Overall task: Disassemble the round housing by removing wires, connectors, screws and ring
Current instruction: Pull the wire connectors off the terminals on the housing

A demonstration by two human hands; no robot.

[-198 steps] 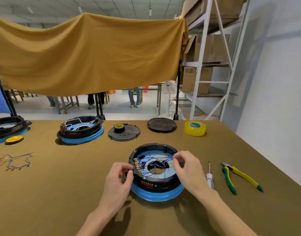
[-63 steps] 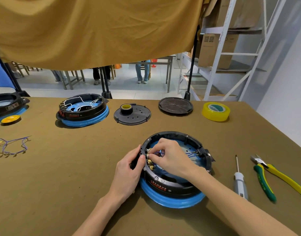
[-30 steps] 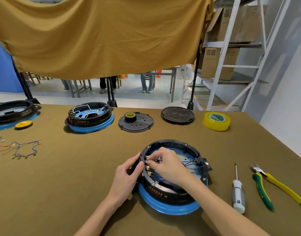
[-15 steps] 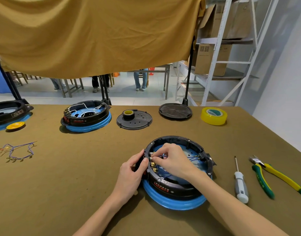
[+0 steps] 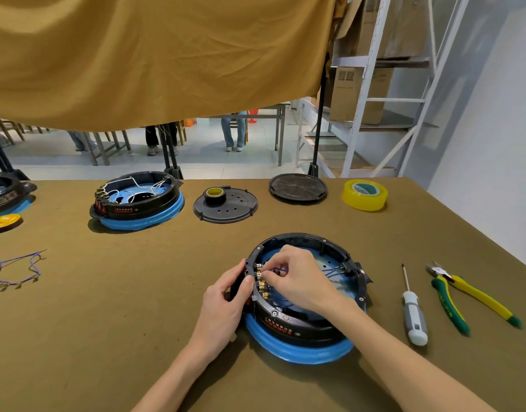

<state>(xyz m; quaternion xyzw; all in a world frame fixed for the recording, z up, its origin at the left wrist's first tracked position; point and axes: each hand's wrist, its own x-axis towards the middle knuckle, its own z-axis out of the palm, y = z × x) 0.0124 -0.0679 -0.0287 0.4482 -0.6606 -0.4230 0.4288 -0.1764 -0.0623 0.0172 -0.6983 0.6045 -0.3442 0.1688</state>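
1. We see the housing (image 5: 303,328), black on a blue base, sitting on the table (image 5: 107,322) near us, right of centre.
2. Our left hand (image 5: 223,304) grips the housing's left rim, thumb on top by the brass connectors (image 5: 262,288).
3. Our right hand (image 5: 297,278) reaches inside the housing, fingertips pinched on a blue wire (image 5: 278,269) at the top of the connector row.
4. More blue wires run to a plug (image 5: 346,267) on the right inner wall.
5. Right of the housing lie a screwdriver (image 5: 413,316) and, just beyond it, pliers (image 5: 464,295).
6. At the far side we see a second housing (image 5: 137,200), two black discs (image 5: 226,205) (image 5: 297,188) and a yellow tape roll (image 5: 364,194).
7. Loose wires (image 5: 15,269) lie at the left edge.
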